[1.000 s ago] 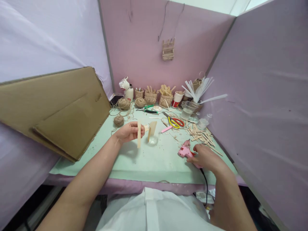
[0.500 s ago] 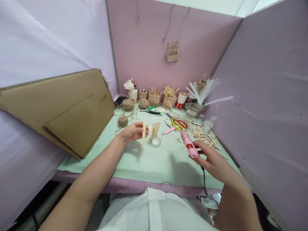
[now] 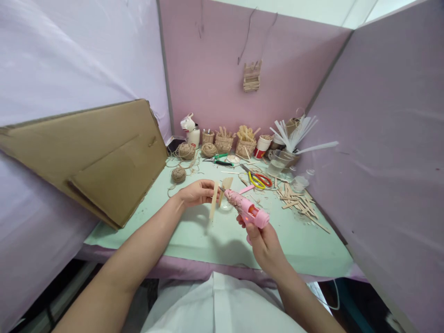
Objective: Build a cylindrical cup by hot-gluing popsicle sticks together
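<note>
My left hand [image 3: 197, 192] is closed on a flat wooden craft stick [image 3: 213, 206], held upright over the green table top [image 3: 208, 236]. My right hand [image 3: 262, 243] grips a pink hot glue gun [image 3: 248, 209] and holds it up, its nozzle pointing left and almost touching the top of the stick. Just behind the stick, wider wooden pieces [image 3: 225, 185] lean on a small clear cup [image 3: 226, 203].
A big cardboard sheet [image 3: 93, 152] leans at the left. Twine balls [image 3: 178, 174], small baskets of sticks [image 3: 245, 141], yellow-and-red scissors [image 3: 258, 179], green pliers [image 3: 217, 159], a clear cup [image 3: 277, 162] and scattered wooden sticks [image 3: 298, 201] fill the back and right. Pink partitions enclose the table.
My right hand lifted the glue gun from the table at the right and swung it left, bringing its nozzle up to the stick. My left hand stayed nearly still.
</note>
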The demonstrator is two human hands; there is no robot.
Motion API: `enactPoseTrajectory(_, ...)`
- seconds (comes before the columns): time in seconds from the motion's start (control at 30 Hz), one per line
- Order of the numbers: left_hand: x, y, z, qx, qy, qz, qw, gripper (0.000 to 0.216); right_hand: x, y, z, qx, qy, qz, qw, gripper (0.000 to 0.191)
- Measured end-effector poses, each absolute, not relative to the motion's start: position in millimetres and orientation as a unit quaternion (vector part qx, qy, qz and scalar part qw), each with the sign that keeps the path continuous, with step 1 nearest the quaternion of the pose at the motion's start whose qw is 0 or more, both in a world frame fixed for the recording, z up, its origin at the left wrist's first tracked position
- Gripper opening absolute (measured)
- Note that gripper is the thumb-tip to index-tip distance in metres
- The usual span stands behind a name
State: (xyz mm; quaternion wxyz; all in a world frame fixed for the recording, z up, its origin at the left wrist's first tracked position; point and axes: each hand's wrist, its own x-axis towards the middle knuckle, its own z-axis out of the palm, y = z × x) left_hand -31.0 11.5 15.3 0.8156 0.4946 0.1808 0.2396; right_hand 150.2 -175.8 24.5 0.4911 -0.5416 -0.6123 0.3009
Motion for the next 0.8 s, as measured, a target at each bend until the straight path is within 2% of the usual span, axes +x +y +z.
enactPoseTrajectory(0.8, -29.8, 11.4, 13.0, 0.526, 0.160, 0.219, 0.806, 0.035, 149.5, -170.7, 8.6, -0.575, -0.609, 0.278, 0.470, 0.040)
